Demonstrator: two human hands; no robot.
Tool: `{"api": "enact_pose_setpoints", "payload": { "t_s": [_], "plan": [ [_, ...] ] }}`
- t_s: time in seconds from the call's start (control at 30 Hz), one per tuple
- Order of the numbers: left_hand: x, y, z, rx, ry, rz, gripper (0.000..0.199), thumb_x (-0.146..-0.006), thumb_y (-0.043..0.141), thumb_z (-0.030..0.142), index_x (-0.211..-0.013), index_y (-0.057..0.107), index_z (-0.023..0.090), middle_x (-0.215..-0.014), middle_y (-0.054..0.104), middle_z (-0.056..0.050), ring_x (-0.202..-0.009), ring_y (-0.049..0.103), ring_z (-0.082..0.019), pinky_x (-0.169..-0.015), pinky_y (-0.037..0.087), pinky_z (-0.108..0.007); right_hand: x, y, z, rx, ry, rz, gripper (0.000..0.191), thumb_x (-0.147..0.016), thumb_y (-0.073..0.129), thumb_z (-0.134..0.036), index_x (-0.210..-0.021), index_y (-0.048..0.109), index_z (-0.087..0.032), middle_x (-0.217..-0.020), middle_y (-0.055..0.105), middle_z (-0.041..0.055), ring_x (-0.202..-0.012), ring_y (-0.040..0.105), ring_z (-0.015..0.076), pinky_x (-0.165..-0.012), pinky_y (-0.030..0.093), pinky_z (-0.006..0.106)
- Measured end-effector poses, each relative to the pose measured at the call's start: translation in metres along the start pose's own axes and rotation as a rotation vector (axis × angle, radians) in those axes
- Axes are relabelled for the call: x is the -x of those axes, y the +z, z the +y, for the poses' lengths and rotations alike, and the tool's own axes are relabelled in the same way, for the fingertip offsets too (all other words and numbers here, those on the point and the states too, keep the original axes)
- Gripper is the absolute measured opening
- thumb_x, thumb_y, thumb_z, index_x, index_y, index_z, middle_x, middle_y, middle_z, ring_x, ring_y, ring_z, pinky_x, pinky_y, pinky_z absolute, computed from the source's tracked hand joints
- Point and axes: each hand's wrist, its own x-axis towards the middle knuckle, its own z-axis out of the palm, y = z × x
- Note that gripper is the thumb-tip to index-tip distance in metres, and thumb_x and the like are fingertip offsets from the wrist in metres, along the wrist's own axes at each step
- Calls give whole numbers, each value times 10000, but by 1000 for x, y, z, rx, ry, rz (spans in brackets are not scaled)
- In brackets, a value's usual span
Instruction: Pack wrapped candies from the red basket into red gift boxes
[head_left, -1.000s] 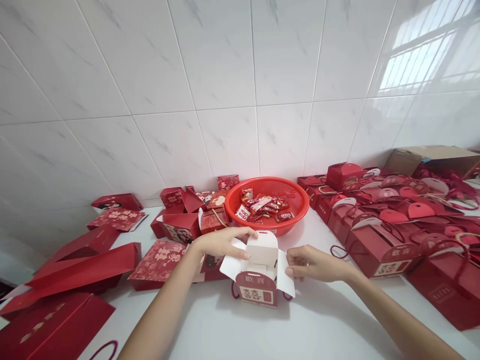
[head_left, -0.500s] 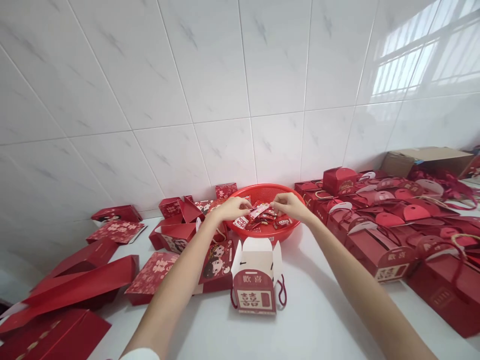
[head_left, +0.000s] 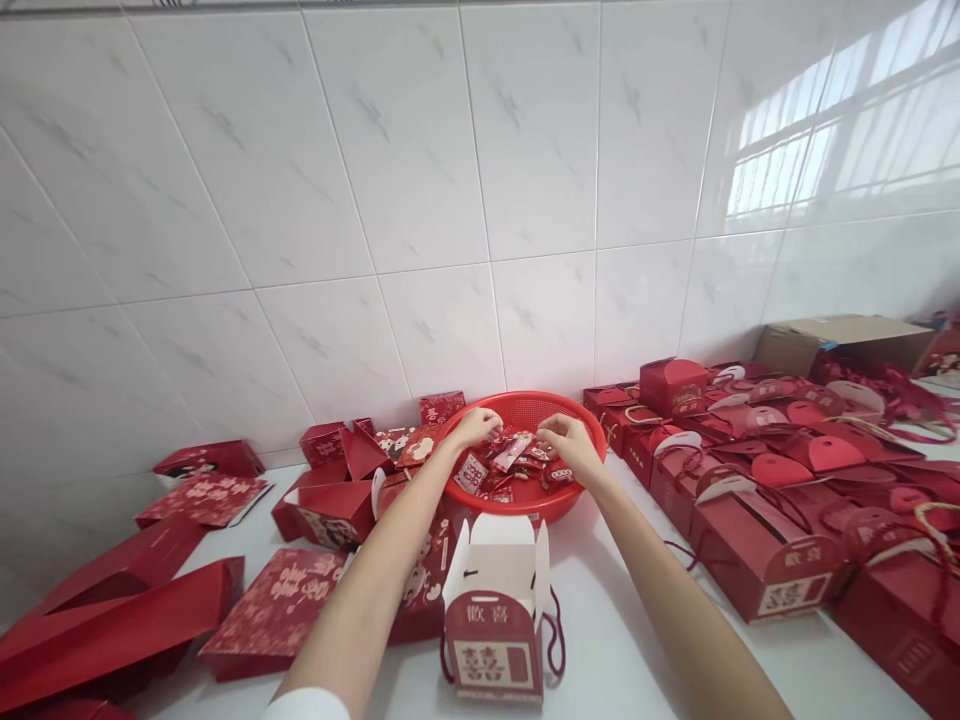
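Observation:
Both hands reach into a red plastic basket (head_left: 416,478) of small red and pink wrapped packets (head_left: 516,452). My left hand (head_left: 478,427) is over the basket's left side, fingers curled and pressed together; whatever they hold, if anything, is too small to name. Over the right side is my right hand (head_left: 566,440), its fingers bent and closed above the packets, with no item clearly visible in them. In front of the basket stands a red gift box (head_left: 493,640) with white inner flaps raised, its top open and dark red cords at its sides.
Rows of red gift boxes (head_left: 750,560) fill the right side. Behind them an open cardboard carton (head_left: 787,350) holds red ribbons. More red boxes (head_left: 277,610) and flattened bags lie on the left. A tiled wall (head_left: 540,330) rises behind the basket.
The view has tilted up, so basket and boxes sit lower in the picture. My hands remain over the basket, and the fingers have shifted slightly among the packets.

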Motion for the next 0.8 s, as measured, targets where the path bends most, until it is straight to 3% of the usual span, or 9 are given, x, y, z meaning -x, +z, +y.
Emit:
{"api": "enact_pose_setpoints", "payload": {
  "t_s": [0.1,0.23,0.3,0.43,0.53,0.67,0.8],
  "plan": [
    [-5,2,1,23,11,9,271,-900,484,270,-1007,691,133,-1022,738,-107,-950,684,-214,-765,519,-285,-2,2,0,-44,43,33,102,-693,648,-239,-766,604,-184,-748,640,24,-709,632,165,-557,513,250],
    [-8,10,2,-59,-25,-91,400,-632,754,275,-1019,705,188,-1084,744,-82,-995,672,-256,-787,502,-283,-2,3,-1,-80,83,48,104,-696,656,-202,-783,603,-183,-742,625,17,-691,628,156,-558,522,248],
    [-8,15,4,-112,-33,-134,398,-565,797,273,-948,713,201,-1041,752,-75,-974,669,-261,-762,487,-269,-2,3,-2,-89,93,51,95,-702,653,-192,-784,606,-180,-743,617,14,-681,628,149,-565,528,249],
    [-4,19,13,-176,-8,-186,101,-650,729,274,-659,668,194,-666,685,-29,-743,638,-214,-643,435,-252,-1,2,-2,-114,104,55,98,-707,662,-184,-788,607,-183,-726,617,7,-663,639,151,-574,541,260],
    [3,19,20,-180,6,-210,215,-718,653,281,-534,589,190,-492,544,1,-581,550,-169,-561,375,-256,-1,2,-2,-141,109,84,114,-716,654,-190,-816,600,-186,-748,629,13,-679,651,156,-577,536,260],
    [13,20,29,-164,-2,-242,303,-758,620,294,-492,524,185,-473,499,7,-499,478,-148,-528,343,-275,-2,2,-1,-159,118,129,126,-715,618,-195,-835,583,-183,-784,640,27,-682,652,160,-575,519,268],
    [21,20,38,-174,-7,-184,302,-853,541,314,-587,585,176,-615,631,-44,-599,572,-191,-590,399,-288,-4,1,1,-150,106,173,183,-682,613,-200,-860,576,-188,-794,644,27,-687,636,157,-609,507,277]
  ]
}}
